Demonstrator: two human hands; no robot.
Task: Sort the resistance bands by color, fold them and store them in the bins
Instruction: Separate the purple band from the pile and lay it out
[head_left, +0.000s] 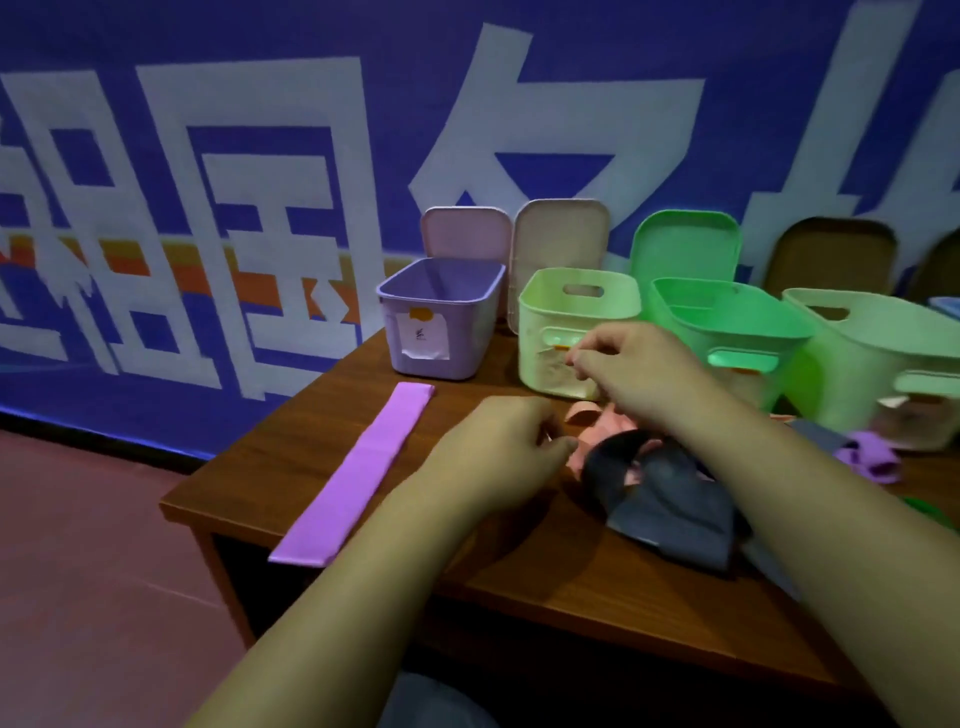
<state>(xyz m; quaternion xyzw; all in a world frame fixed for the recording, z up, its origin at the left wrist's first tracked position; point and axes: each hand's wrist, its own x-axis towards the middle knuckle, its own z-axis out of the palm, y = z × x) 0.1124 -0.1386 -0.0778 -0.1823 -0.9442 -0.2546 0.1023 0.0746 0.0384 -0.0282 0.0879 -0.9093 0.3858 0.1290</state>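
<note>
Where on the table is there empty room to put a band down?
Bare table left of the flat purple band, and along the near edge in front of the grey bands. It's crowded at the pink bands and the green bins.

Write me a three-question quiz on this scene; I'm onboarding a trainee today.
1. True or false: the long flat purple rubber band lies on the brown wooden table, outside every bin.
2. Which colour shows in the tangled pile of bands? A) dark grey B) yellow C) white
3. Fill in: the open plastic bin behind the right hand is pale ____.
Key: 1 true; 2 A; 3 green.
</note>
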